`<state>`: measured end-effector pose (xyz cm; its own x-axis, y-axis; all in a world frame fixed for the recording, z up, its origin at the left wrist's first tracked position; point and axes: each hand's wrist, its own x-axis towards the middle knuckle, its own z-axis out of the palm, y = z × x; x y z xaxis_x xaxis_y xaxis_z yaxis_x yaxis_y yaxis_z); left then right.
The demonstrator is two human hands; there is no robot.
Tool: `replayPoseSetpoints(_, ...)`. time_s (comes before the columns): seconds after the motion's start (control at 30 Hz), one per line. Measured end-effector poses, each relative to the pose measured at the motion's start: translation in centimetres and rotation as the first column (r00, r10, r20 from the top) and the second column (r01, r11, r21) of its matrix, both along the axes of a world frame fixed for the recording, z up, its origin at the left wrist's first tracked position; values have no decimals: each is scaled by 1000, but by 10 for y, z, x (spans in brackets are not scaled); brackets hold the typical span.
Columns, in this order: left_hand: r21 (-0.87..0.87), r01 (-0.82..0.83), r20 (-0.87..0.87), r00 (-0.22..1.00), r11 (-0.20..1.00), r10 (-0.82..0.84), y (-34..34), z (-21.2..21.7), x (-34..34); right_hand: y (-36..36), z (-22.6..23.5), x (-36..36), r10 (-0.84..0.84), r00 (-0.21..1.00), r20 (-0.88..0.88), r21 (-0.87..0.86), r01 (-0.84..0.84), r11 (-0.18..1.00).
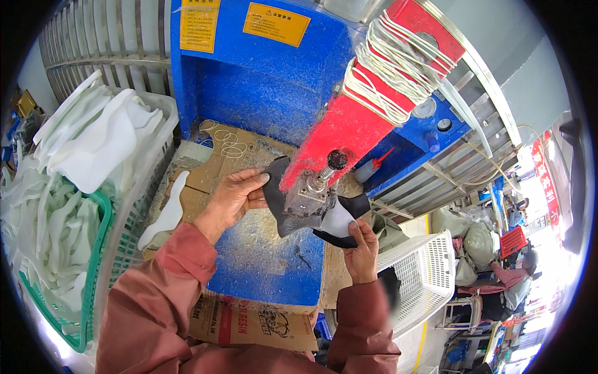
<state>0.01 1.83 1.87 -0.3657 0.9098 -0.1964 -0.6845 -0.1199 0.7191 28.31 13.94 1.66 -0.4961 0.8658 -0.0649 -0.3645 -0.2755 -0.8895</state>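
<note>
My left hand (pixel 237 196) pinches the left edge of a dark grey fabric piece (pixel 277 209) between thumb and fingers. My right hand (pixel 363 252) is closed on the right end, where a white foam-like sheet (pixel 336 219) lies against black material (pixel 354 204). Between my hands, the metal head (pixel 308 198) of the machine's red arm (pixel 339 124) covers the middle, so I cannot tell whether both sides are one piece. A dark round knob (pixel 337 159) tops the metal head. Beneath lies a blue work surface (pixel 261 265) dusted with pale crumbs.
At left, a white crate (pixel 140 156) and a green basket (pixel 93 293) hold white foam pieces. One curved white piece (pixel 167 209) lies on cardboard. White cord (pixel 398 62) wraps the red arm. A red-tipped bottle (pixel 367 169) stands behind. A white basket (pixel 430 274) is at right; a person (pixel 514 283) sits beyond.
</note>
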Motion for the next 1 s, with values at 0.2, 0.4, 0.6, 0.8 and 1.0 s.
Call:
replayPoseSetpoints(0.2, 26, -25, 81, 996, 999, 23, 2, -6, 6, 0, -6, 2, 47, 999, 13, -58, -46, 997)
replayPoseSetpoints(0.4, 42, -32, 125, 992, 999, 27, 4, -12, 4, 3, -13, 2, 75, 997, 6, -96, -74, 993)
replayPoseSetpoints(0.6, 55, -39, 143, 989, 998, 30, 6, -14, 5, 1, -17, 5, 9, 999, 36, -128, -4, 992)
replayPoseSetpoints(0.8, 56, -3, 157, 988, 998, -6, 1, -12, 12, -4, -19, 15, 6, 999, 40, -120, -1, 993)
replayPoseSetpoints(1.0, 20, -11, 186, 982, 1000, 7, -6, -11, 23, -9, -23, 25, -57, 995, 87, -115, 67, 991)
